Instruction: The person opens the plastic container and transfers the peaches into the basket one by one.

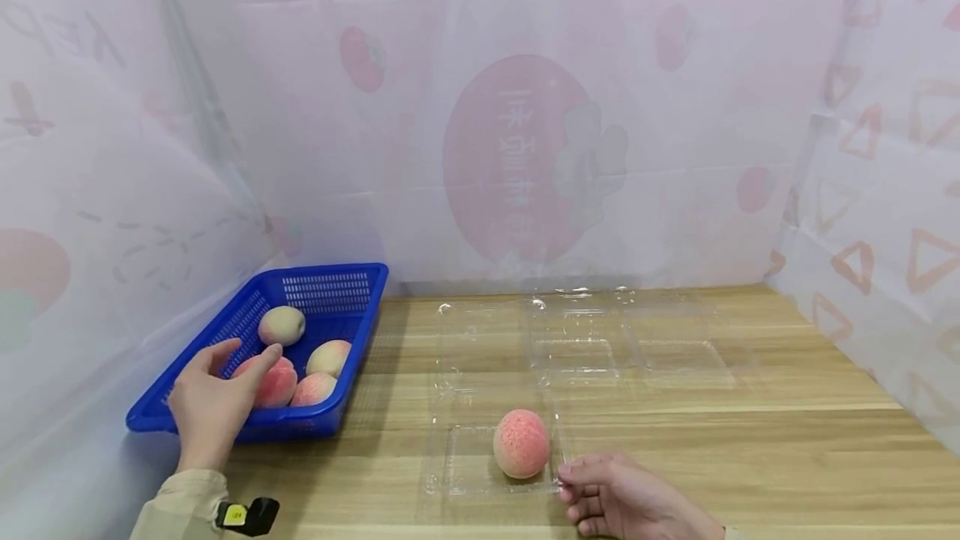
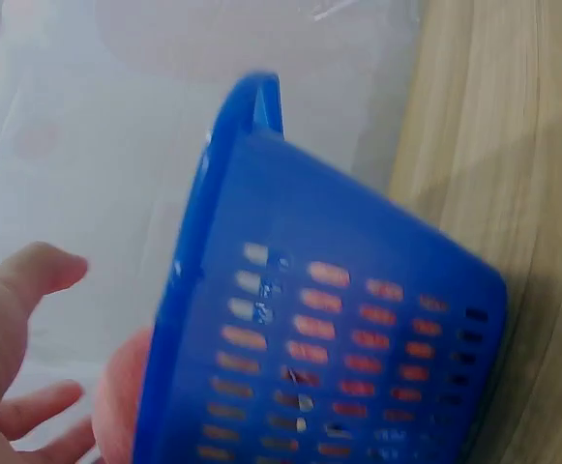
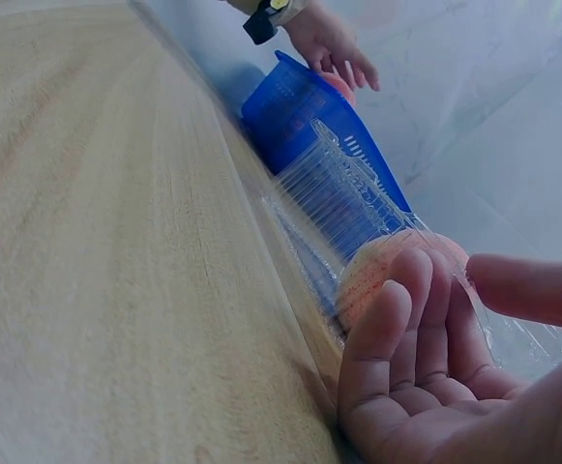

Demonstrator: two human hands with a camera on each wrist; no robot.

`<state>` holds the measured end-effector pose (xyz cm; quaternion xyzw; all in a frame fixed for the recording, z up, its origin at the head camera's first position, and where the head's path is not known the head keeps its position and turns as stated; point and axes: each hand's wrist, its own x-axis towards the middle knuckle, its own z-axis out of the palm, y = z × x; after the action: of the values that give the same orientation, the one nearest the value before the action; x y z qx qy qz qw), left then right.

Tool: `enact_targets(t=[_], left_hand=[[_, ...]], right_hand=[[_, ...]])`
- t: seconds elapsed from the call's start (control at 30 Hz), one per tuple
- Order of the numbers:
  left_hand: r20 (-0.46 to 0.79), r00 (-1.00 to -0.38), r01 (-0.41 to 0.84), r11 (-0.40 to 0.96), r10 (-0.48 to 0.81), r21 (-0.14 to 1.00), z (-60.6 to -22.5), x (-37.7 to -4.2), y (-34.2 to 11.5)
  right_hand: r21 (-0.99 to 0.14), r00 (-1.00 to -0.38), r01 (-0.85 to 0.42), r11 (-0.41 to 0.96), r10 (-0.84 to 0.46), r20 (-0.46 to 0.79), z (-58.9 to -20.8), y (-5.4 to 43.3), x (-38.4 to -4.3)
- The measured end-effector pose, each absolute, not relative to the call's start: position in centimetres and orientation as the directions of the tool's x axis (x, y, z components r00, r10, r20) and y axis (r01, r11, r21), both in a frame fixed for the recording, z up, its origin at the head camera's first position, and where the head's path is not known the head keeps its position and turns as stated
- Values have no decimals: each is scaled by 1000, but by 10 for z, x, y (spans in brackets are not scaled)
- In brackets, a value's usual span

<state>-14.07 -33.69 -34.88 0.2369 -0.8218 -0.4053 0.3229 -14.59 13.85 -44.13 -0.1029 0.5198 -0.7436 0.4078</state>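
My left hand (image 1: 213,394) reaches over the blue basket (image 1: 375,307), thumb and fingers spread around a red peach (image 1: 277,384). In the left wrist view a gap shows between the thumb (image 2: 44,269) and that peach (image 2: 121,396); the basket's wall hides part of the fruit. Three paler peaches lie beside it. A pink peach (image 1: 521,443) sits in the right part of the near tray of a clear plastic clamshell box (image 1: 467,465), whose lid lies folded back. My right hand (image 1: 626,494) pinches the box's right rim between thumb and curled fingers.
More clear plastic boxes (image 1: 675,348) stand open at the back of the wooden table (image 1: 750,448). Printed white sheets (image 1: 337,148) enclose the back and both sides, and the basket stands close against the left one.
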Motion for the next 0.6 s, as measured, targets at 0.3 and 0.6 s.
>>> enact_targets(t=[0.3, 0.6], left_hand=[[420, -655, 107, 474, -627, 874, -334, -136, -298], [476, -693, 277, 410, -542, 869, -323, -132, -261]], right_hand=[[-850, -637, 504, -155, -731, -244, -440, 139, -145], [-850, -641, 504, -156, -727, -247, -440, 137, -145]])
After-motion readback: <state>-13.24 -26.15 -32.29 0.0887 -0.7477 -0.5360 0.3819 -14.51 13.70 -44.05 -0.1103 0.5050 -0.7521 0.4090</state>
